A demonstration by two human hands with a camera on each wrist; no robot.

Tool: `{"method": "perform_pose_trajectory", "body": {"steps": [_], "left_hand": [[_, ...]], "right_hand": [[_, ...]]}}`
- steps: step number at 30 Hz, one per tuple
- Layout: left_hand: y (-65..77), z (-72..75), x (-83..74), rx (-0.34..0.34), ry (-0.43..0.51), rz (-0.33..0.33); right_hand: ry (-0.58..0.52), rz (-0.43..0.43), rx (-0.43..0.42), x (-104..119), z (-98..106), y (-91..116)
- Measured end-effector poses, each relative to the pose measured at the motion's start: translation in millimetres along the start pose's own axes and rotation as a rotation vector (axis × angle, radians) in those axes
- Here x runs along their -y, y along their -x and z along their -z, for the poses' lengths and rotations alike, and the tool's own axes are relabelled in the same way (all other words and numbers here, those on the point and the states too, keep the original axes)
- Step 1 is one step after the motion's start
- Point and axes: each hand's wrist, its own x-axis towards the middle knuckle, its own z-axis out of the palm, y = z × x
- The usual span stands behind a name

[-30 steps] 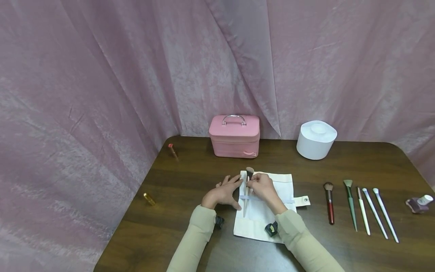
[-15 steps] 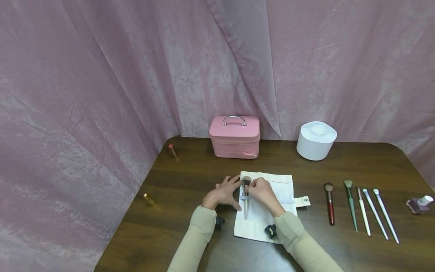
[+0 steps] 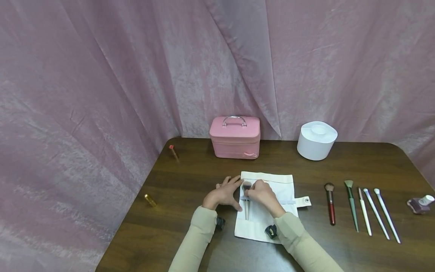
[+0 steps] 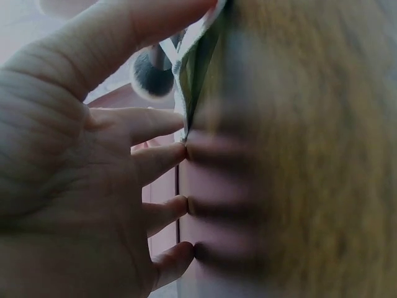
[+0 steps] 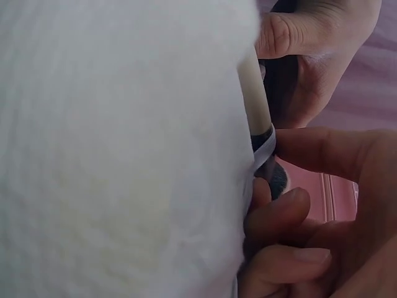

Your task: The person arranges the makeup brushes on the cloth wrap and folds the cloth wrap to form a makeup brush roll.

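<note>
A white cloth brush roll (image 3: 252,230) lies unfolded on the table, with a pale elastic band (image 3: 288,202) across its middle. On its left part is a makeup brush (image 3: 247,213), bristles away from me, its pale handle passing under the band. My right hand (image 3: 261,193) pinches this brush near the ferrule; in the right wrist view the thumb is right at the band (image 5: 265,153) and the other fingers curl beside the bristles. Spread and fairly straight, my left hand (image 3: 222,194) rests at the roll's left edge, fingertips on the tabletop in the left wrist view.
Right of the roll lie a red-handled brush (image 3: 330,204), a green brush (image 3: 352,206) and several white-handled brushes (image 3: 386,215). A nail polish bottle (image 3: 419,204) is far right. Behind stand a pink case (image 3: 235,138) and white container (image 3: 316,141). Left are a lipstick (image 3: 173,152) and gold tube (image 3: 150,200).
The brush has slid toward me under the band, so its bristles now sit within the roll's far edge. My right hand shifted slightly with it; the left hand stayed in place.
</note>
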Motion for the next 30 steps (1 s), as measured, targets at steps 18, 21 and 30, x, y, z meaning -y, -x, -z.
{"method": "perform_pose_trajectory", "body": {"steps": [18,21,30], "left_hand": [[0.6,-0.5,2.1,0.005,0.023,0.013],[-0.8,0.9,1.5,0.005,0.017,0.016],[-0.6,1.4,0.3,0.013,0.018,0.003]], "right_hand": [[0.062,0.016,0.015,0.3,-1.9,0.2],[0.056,0.024,0.014,1.9,-0.9,0.3],[0.056,0.027,0.02,1.8,1.4,3.3]]}}
